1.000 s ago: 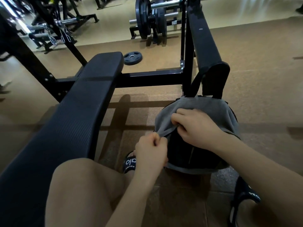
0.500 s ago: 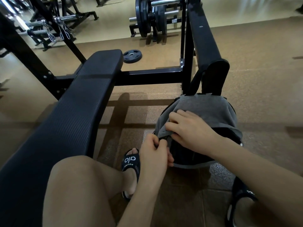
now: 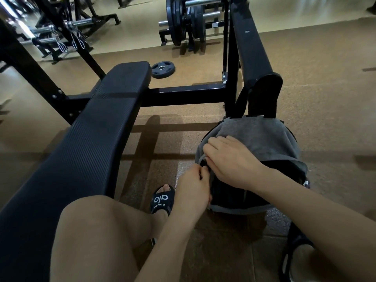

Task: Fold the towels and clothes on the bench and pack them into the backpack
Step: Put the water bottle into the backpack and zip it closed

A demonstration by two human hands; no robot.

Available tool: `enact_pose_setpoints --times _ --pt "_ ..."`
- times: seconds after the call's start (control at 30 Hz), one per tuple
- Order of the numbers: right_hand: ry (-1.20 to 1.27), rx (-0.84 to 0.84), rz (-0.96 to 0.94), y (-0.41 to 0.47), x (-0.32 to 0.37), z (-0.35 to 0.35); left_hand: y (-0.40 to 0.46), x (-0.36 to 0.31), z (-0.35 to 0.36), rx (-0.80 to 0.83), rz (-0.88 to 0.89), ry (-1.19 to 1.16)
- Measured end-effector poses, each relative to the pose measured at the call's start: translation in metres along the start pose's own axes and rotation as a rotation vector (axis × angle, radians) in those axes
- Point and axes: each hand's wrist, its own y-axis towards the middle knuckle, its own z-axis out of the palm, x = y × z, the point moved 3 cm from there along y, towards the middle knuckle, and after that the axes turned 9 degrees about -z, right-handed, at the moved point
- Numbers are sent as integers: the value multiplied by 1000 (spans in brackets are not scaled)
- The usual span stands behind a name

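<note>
- Two hands work at one backpack [image 3: 240, 206], which stands on the floor [image 3: 325, 98] to the right of the bench [image 3: 91, 139], against the black rack upright [image 3: 262, 90]
- Left hand [image 3: 192, 191] is closed in a narrow pinch at the near-left edge of the bag opening; what sits between the fingertips is too small to identify, possibly a zip pull or the rim fabric
- Right hand [image 3: 232, 159] lies curled over the grey cloth [image 3: 262, 139] at the mouth of the bag, fingers hooked on the cloth's left edge
- Progress, as judged: the bench pad shows no towel or garment in view, so folding appears complete; the one grey item visible is already in the bag top
- Remaining, as judged: tuck the grey cloth fully below the rim and close the opening; contents beneath it are hidden
- Count: one bench, one backpack, one grey cloth visible, two sandals [image 3: 161, 200], one loose weight plate [image 3: 162, 69] on the far floor
</note>
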Motion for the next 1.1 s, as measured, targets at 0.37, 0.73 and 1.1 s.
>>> enact_pose_setpoints --times 0.37,0.73,1.1 --pt "19 -15 26 2 2 -4 27 34 -5 -83 -7 295" --pt "-48 47 24 -9 1 -1 64 124 43 162 -420 361" --pt "45 -6 11 -19 3 -12 77 140 62 153 -403 533"
